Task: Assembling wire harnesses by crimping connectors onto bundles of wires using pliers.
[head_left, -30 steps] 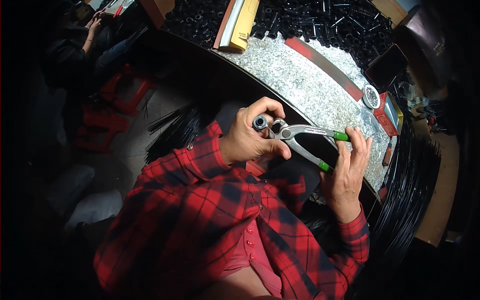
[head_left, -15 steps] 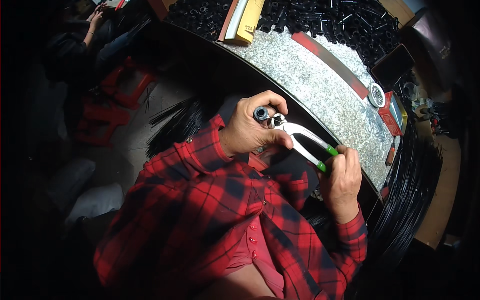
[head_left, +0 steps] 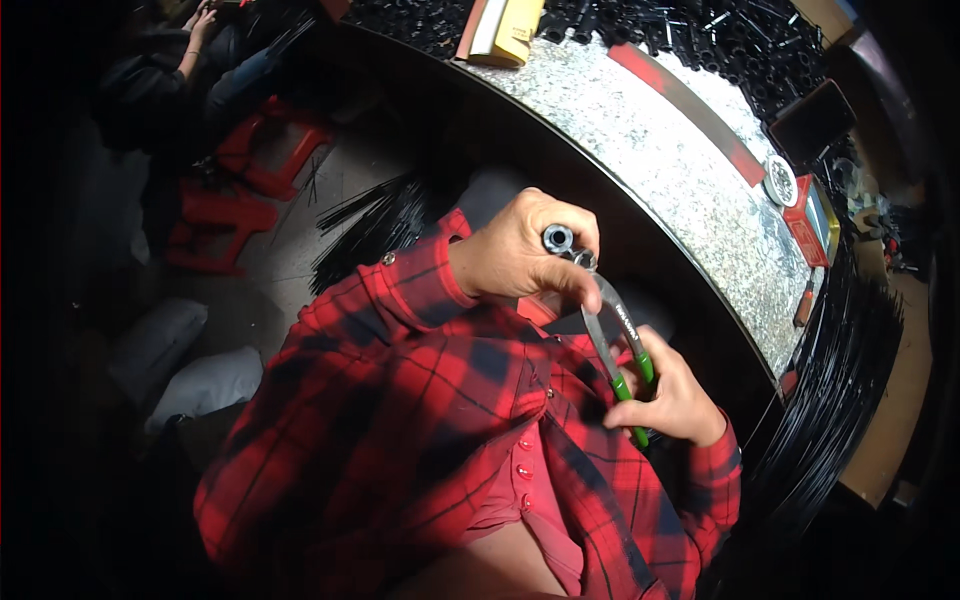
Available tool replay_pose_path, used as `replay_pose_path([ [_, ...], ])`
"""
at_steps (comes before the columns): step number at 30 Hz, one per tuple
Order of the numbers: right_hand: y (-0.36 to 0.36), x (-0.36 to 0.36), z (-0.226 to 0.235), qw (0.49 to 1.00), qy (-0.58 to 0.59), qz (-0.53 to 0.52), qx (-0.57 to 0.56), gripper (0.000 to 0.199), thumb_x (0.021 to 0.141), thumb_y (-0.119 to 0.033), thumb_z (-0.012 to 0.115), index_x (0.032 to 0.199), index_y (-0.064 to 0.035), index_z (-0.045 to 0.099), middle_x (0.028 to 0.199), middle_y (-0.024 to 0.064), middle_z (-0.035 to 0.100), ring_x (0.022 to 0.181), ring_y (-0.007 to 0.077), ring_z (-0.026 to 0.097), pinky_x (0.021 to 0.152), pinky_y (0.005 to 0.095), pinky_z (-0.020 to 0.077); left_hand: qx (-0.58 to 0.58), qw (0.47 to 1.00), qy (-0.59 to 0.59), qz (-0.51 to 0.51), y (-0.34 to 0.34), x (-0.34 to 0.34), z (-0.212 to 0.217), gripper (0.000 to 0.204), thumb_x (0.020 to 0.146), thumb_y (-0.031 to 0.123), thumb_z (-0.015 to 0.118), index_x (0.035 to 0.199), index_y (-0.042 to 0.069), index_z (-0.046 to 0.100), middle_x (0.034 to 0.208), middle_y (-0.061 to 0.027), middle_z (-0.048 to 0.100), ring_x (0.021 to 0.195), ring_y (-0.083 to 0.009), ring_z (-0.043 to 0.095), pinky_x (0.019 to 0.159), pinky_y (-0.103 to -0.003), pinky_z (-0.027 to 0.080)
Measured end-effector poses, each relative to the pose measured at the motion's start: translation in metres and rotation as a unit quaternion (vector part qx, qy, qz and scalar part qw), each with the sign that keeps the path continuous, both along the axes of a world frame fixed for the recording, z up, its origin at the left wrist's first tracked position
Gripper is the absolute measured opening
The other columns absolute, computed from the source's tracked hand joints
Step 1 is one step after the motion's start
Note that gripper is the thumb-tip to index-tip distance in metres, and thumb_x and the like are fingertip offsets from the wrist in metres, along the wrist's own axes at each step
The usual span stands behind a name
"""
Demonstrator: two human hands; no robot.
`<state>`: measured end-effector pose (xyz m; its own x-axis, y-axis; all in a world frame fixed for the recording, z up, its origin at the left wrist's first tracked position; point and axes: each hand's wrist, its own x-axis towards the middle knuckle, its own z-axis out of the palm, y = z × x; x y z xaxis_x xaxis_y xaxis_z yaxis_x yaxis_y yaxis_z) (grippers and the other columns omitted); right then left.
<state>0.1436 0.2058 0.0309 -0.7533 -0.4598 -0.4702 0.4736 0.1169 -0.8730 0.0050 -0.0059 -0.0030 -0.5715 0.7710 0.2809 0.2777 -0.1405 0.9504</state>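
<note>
My left hand (head_left: pixel 525 245) is closed around a dark round metal part (head_left: pixel 558 238) with a hole in its end, which faces up. Just beside that part, close to my left thumb, is the head of a pair of pincers (head_left: pixel 622 320) with bare metal arms and green grips. My right hand (head_left: pixel 675 395) wraps the green grips, thumb on one side and fingers on the other. Whether the pincer jaws touch the part is hard to make out, as the left fingers partly cover them.
A speckled table (head_left: pixel 680 170) curves along the right. It bears heaps of black tubular parts (head_left: pixel 690 35), a yellow booklet (head_left: pixel 515 35), a red-and-brown strip (head_left: pixel 690 115), a phone (head_left: pixel 812 122), a round white dish (head_left: pixel 780 180) and a red box (head_left: pixel 810 222). Red stools (head_left: pixel 220 225) and another person (head_left: pixel 150 90) are at left.
The pincers have swung so their grips point more toward my body. My right hand has moved down and shifted its hold, with its thumb now visible. My left hand still holds the part.
</note>
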Motion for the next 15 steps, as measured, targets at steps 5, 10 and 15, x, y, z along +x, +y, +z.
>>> replay_pose_path([
  [5, -0.005, -0.012, -0.007, 0.743, 0.519, -0.068, 0.417, 0.024, 0.079, -0.004, 0.065, 0.09, -0.0016, 0.045, 0.069, 0.0074, 0.054, 0.058, 0.0157, 0.059, 0.05, 0.0263, 0.0457, 0.011, 0.992, -0.106, 0.061, 0.002, 0.001, 0.001, 0.054, 0.054, 0.047, 0.079, 0.074, 0.001, 0.059, 0.063, -0.0019, 0.058, 0.056, -0.0084, 0.056, 0.049, -0.022, 0.041],
  [10, 0.006, 0.002, -0.002, 0.981, -0.146, -0.119, -0.044, 0.03, 0.077, -0.009, 0.067, 0.095, 0.0003, 0.045, 0.066, 0.009, 0.05, 0.058, 0.0168, 0.057, 0.05, 0.0273, 0.0438, 0.045, 0.996, -0.075, -0.008, -0.002, -0.002, 0.006, 0.055, 0.051, 0.045, 0.08, 0.076, 0.001, 0.059, 0.064, -0.0025, 0.058, 0.057, -0.0092, 0.056, 0.05, -0.022, 0.041],
  [15, 0.007, 0.006, -0.021, 0.985, -0.128, -0.027, -0.115, 0.031, 0.075, -0.007, 0.067, 0.095, 0.0018, 0.047, 0.068, 0.0076, 0.052, 0.062, 0.016, 0.058, 0.052, 0.0268, 0.0453, -0.014, 0.998, -0.004, -0.054, -0.002, -0.006, 0.002, 0.058, 0.049, 0.046, 0.08, 0.079, 0.001, 0.058, 0.063, 0.0001, 0.057, 0.058, -0.0071, 0.054, 0.051, -0.023, 0.041],
])
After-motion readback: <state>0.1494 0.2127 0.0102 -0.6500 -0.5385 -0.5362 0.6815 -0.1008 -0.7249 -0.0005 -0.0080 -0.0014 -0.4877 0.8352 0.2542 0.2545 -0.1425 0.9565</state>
